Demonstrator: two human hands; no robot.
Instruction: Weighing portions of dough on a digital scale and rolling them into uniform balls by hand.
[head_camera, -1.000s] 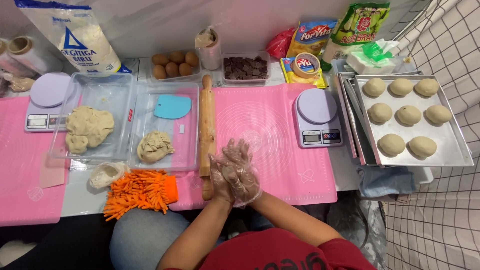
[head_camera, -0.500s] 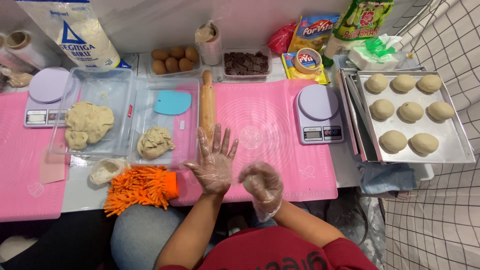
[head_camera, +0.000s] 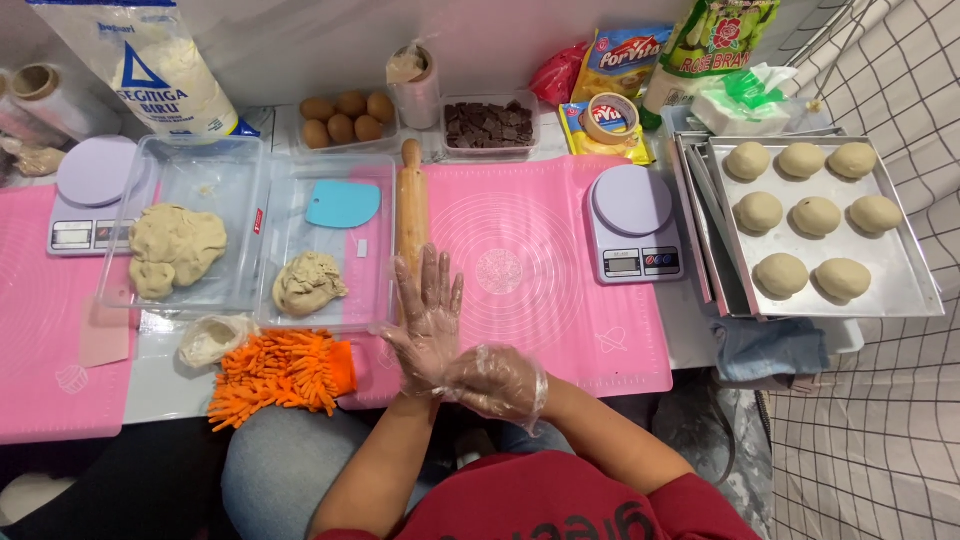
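Clear plastic gloves on both hands; left hand flat and spread, fingers splayed wide, palm up over near edge of pink silicone mat, holding nothing; right hand curled against left wrist, fingers pinched on glove cuff there, no tool or dough in either; wooden rolling pin lying lengthwise just beyond left fingertips, along left edge of mat, apart from hand; beside pin, clear tray with small dough lump and blue scraper; second clear tray further left with larger dough mass; orange chenille mitt on near counter edge, crumpled plastic just beside it; lavender digital scale on right side of mat, another scale at far left; metal baking sheet at right carrying eight dough balls in rows, well apart from hands; eggs, chocolate pieces, flour bag along back wall
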